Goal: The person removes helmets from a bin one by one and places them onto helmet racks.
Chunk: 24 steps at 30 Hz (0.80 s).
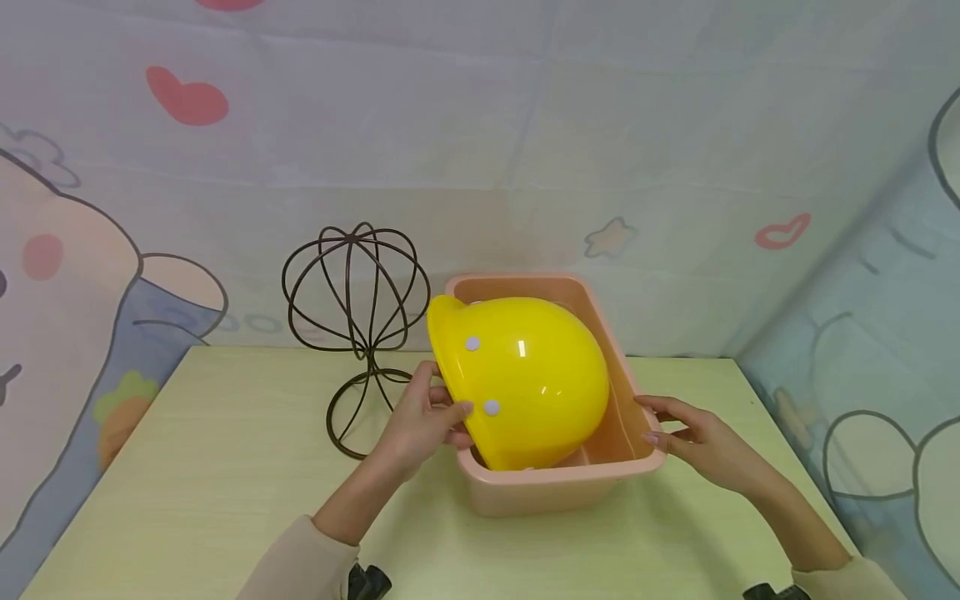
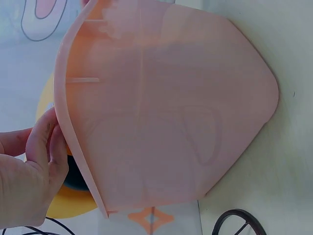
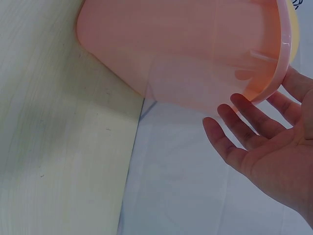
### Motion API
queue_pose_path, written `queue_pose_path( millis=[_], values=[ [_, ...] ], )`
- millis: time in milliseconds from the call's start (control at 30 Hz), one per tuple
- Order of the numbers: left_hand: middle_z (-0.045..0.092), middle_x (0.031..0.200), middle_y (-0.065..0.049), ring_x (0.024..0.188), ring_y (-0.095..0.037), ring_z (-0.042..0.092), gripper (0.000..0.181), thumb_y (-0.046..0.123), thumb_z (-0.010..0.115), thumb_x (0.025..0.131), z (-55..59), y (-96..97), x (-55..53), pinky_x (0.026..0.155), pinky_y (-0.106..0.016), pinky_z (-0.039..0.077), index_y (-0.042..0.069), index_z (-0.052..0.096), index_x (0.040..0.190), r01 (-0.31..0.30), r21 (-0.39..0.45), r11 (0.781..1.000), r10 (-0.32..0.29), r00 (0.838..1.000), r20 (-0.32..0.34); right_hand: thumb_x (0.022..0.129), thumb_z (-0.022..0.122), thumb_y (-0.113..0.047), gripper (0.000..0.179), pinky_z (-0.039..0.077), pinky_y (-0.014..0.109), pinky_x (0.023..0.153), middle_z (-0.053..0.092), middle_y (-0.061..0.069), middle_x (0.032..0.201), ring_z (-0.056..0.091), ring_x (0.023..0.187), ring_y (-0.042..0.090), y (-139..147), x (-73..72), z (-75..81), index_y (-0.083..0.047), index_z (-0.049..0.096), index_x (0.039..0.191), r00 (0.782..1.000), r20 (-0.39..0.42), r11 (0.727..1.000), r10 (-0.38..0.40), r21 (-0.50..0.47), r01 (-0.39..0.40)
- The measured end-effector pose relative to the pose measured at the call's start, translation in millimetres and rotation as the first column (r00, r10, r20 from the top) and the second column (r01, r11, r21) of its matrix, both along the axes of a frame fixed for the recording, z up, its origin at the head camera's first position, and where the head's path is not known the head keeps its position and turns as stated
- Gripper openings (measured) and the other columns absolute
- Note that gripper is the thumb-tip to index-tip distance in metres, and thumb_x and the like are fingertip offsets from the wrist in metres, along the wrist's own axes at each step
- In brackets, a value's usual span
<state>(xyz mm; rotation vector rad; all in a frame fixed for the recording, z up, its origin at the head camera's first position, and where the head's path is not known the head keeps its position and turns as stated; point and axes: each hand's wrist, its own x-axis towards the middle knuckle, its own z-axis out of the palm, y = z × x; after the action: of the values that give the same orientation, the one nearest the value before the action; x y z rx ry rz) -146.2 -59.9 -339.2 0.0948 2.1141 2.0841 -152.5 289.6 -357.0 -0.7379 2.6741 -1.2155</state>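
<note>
A glossy yellow hard hat [image 1: 540, 375] lies tilted on its side in a pink plastic basin [image 1: 555, 493], its brim turned to the left and rising over the basin's left rim. My left hand [image 1: 417, 423] grips that brim, thumb on the outer face and fingers beneath, right at the basin's edge. At the right front corner, my right hand [image 1: 705, 443] pinches the basin's rim between thumb and fingers, some of them spread along the outer wall in the right wrist view. A dark opening of the hat shows behind the left fingers in the left wrist view.
Left of the basin stands a dark wire stand [image 1: 371, 353] with a round cage top and a ring foot, close to my left hand. A pale wooden table [image 1: 247, 467] carries everything. Printed cloth [image 1: 480, 150] hangs behind the table and along its sides.
</note>
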Motion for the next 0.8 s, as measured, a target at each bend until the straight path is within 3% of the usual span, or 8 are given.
queue_pose_path(
  millis=[800],
  values=[
    [0.059, 0.103, -0.019, 0.074, -0.024, 0.064, 0.044, -0.008, 0.054, 0.087, -3.7, 2.8, 7.4, 0.063, -0.035, 0.057, 0.004, 0.035, 0.124, -0.001, 0.055, 0.999, 0.003, 1.0, -0.03, 0.09, 0.058, -0.011, 0.044, 0.053, 0.025, 0.074, 0.05, 0.018, 0.126, 0.05, 0.1, 0.009, 0.1, -0.2, -2.3, 0.002, 0.045, 0.13, 1.0, -0.022, 1.0, 0.004, -0.01, -0.005]
  ],
)
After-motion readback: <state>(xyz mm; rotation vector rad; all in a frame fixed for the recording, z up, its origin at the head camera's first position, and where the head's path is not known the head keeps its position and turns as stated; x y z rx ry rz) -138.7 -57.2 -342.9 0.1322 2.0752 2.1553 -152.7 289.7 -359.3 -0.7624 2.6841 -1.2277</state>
